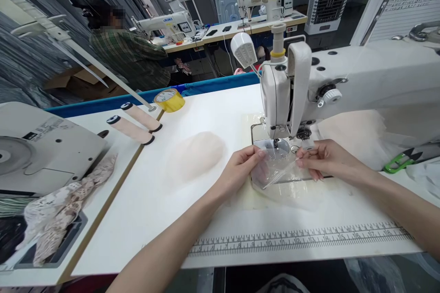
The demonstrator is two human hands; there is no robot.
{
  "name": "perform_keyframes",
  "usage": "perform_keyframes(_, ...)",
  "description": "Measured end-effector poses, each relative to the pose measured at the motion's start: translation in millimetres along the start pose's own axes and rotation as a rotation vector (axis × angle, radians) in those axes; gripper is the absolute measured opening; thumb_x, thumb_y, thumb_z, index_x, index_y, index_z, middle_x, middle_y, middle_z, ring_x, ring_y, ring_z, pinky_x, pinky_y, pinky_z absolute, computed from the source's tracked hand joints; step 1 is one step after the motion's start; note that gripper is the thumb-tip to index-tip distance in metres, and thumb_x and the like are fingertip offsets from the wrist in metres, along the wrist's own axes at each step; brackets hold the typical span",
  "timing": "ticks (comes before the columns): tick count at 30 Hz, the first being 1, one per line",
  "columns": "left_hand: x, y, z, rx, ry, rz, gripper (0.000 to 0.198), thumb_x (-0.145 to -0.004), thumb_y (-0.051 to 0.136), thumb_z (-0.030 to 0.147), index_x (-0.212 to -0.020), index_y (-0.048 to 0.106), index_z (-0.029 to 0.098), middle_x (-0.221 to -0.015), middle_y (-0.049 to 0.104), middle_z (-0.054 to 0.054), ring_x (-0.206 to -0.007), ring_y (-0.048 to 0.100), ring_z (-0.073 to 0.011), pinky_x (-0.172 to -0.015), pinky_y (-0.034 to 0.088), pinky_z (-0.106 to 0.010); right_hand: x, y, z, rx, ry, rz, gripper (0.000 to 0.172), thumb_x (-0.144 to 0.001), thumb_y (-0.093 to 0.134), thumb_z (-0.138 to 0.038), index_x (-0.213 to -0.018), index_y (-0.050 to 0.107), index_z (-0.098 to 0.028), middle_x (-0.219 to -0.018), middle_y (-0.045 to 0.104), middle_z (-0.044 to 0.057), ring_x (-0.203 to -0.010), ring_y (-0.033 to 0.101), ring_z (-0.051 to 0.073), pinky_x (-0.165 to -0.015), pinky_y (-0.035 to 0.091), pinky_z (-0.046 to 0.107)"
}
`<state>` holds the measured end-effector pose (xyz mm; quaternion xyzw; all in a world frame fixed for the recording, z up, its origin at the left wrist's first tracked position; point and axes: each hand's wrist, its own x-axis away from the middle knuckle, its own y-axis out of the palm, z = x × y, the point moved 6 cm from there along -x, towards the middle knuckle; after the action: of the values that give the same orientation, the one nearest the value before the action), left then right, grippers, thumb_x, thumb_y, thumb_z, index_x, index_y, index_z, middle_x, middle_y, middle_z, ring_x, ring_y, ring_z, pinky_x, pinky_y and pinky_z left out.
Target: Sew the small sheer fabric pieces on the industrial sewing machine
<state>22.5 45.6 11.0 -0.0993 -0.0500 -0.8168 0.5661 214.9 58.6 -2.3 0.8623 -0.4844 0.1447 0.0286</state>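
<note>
A white sewing machine (360,78) stands on the white table (154,201). Under its needle lies a small piece of sheer, see-through fabric (277,171) on the metal needle plate (280,149). My left hand (242,167) pinches the left edge of this fabric, fingers closed on it. On the other side, my right hand (325,158) pinches its right edge just right of the presser foot. The two hands hold the piece taut between them.
A pale sheer fabric pile (195,153) lies left of my hands. Two thread cones (135,123) and a yellow tape roll (169,99) sit at the back left. Green snips (400,161) lie at right. A printed ruler (299,238) runs along the front edge. Another person (127,52) sits beyond.
</note>
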Motion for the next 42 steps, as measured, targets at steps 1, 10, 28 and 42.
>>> perform_keyframes(1, 0, 0.8, 1, -0.014, 0.006, -0.002, 0.029, -0.089, 0.054, 0.045, -0.08, 0.057, 0.017, -0.071, 0.064, -0.001, -0.061, 0.06, -0.0137, -0.061, 0.05, -0.026, 2, 4, -3, -0.015, -0.011, -0.076, 0.023, -0.078, 0.069, -0.04, -0.082, 0.066, -0.018, -0.049, 0.06, -0.003, -0.044, 0.054, 0.01, -0.045, 0.042, 0.021)
perform_keyframes(10, 6, 23.3, 9, -0.279, 0.273, -0.154, 0.022, -0.091, 0.052, 0.026, -0.103, 0.069, 0.024, -0.103, 0.059, -0.006, -0.096, 0.056, -0.0191, -0.08, 0.046, -0.031, 9, 23, -16, 0.139, -0.239, 0.078, 0.022, -0.081, 0.065, -0.036, -0.094, 0.064, -0.018, -0.071, 0.066, 0.001, -0.052, 0.058, 0.011, -0.052, 0.049, 0.026)
perform_keyframes(28, 38, 32.0, 34, -0.515, 0.659, 0.172, 0.039, -0.078, 0.068, 0.044, -0.102, 0.048, 0.021, -0.096, 0.054, -0.005, -0.09, 0.053, -0.0195, -0.077, 0.046, -0.035, 27, 31, -36, 0.437, -0.728, 0.394, 0.007, -0.084, 0.062, -0.016, -0.089, 0.064, -0.021, -0.082, 0.068, 0.002, -0.068, 0.063, 0.012, -0.052, 0.05, 0.021)
perform_keyframes(42, 24, 36.7, 3, -0.045, 0.176, 0.077, 0.033, -0.081, 0.056, 0.016, -0.108, 0.037, 0.023, -0.1, 0.053, -0.003, -0.082, 0.054, -0.0133, -0.073, 0.046, -0.028, 22, 28, -28, 0.509, -0.493, 0.416, 0.036, -0.084, 0.057, -0.031, -0.054, 0.041, -0.02, -0.048, 0.041, -0.004, -0.045, 0.036, 0.008, -0.044, 0.029, 0.024)
